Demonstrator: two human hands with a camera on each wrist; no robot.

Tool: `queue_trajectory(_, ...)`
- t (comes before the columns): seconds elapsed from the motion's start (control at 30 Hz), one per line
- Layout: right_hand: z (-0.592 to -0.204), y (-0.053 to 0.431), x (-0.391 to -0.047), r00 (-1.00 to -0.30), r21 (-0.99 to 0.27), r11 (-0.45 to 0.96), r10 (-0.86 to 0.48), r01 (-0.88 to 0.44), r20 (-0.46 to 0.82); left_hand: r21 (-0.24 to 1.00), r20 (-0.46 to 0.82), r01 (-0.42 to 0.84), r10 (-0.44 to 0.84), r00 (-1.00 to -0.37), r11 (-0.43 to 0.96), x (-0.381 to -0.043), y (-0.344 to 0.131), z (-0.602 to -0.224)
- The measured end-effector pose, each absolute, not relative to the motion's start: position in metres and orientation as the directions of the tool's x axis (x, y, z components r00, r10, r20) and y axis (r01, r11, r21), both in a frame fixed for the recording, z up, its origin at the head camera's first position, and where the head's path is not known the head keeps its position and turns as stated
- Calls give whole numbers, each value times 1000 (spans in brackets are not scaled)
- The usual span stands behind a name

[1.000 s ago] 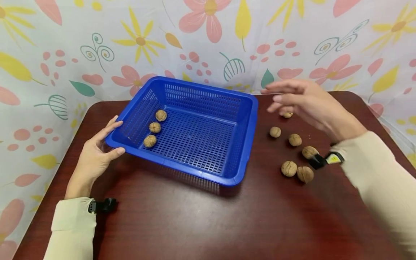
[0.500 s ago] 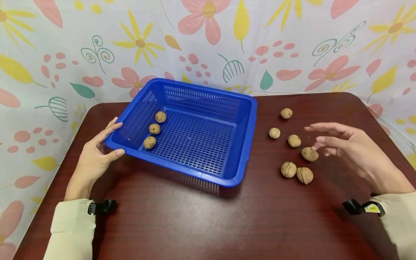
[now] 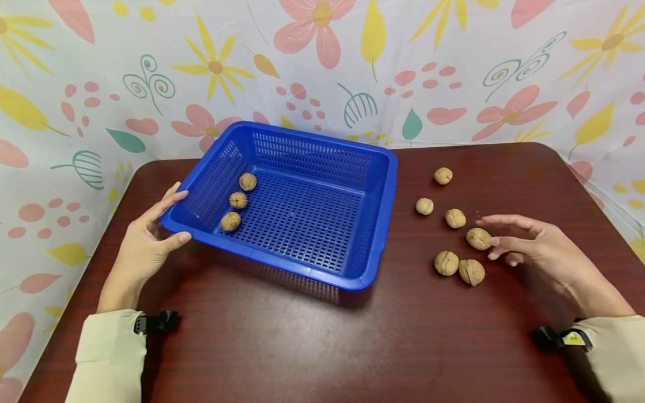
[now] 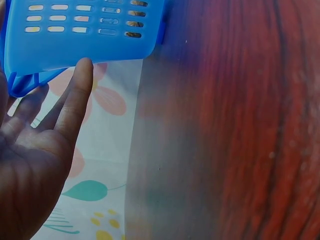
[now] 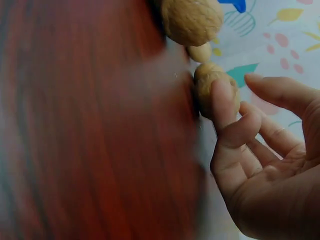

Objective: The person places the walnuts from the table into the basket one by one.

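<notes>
In the head view, my left hand grips the near left corner of a blue plastic basket, thumb at the front rim and fingers at the left rim. Three walnuts lie along the basket's left side. On the right, my right hand is at a walnut on the table, its thumb tip at the shell's right edge. The index finger stretches out just beyond it. The right wrist view shows the thumb overlapping that walnut, the index fingertip apart from it. In the left wrist view, one fingertip meets the basket's wall.
Several more walnuts lie on the dark red table between basket and right hand: a touching pair nearer me, and others such as the farthest walnut toward the back. A flower-printed cloth hangs behind the table.
My right hand has come back from beside the basket's far right, over the walnuts, and lowered to one on the right. My left hand and the basket have stayed in place.
</notes>
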State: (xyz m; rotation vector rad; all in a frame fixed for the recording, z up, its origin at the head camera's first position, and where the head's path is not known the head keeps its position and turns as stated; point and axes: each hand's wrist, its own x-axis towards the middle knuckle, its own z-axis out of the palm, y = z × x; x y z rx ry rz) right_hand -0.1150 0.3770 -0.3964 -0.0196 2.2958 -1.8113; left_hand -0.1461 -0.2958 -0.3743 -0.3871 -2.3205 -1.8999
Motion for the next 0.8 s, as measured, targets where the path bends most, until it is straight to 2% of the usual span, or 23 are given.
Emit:
queue_trajectory(0.2,-401,376,-117,-967,-942,301,-155,147,-200,946,252,271,121,-960,179,-145,-296,-374)
queue_trajectory(0.8,-407,372,-118,-962,-925,358,-187,124,-201,940,268,288,129,-955,181,-147,-296,-375)
